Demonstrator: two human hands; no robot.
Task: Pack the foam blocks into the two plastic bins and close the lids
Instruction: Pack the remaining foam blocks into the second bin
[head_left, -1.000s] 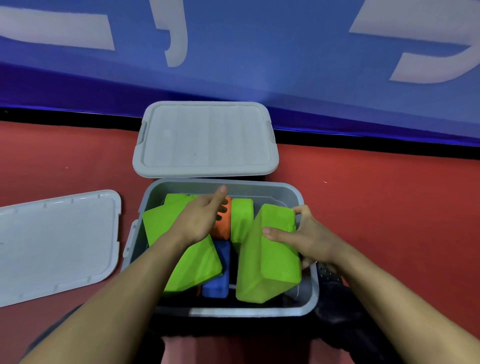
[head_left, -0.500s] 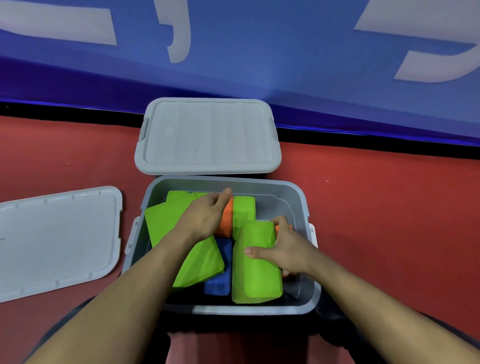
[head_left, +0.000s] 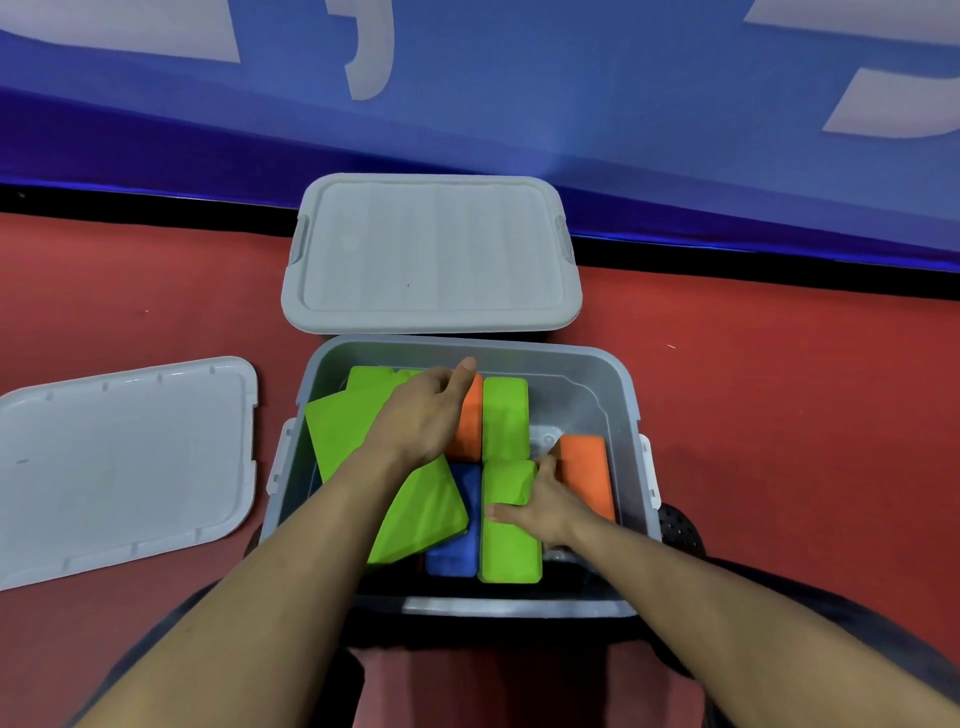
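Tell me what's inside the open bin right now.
The bin holds green blocks, two orange blocks and a blue block. Whatever lies beneath them and the hands is hidden.

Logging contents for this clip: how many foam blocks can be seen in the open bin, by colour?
Green: 4, the large tilted one, one behind it, an upright one at the back, a near one
Orange: 2, centre and right
Blue: 1
Total: 7 visible; others may lie hidden underneath.
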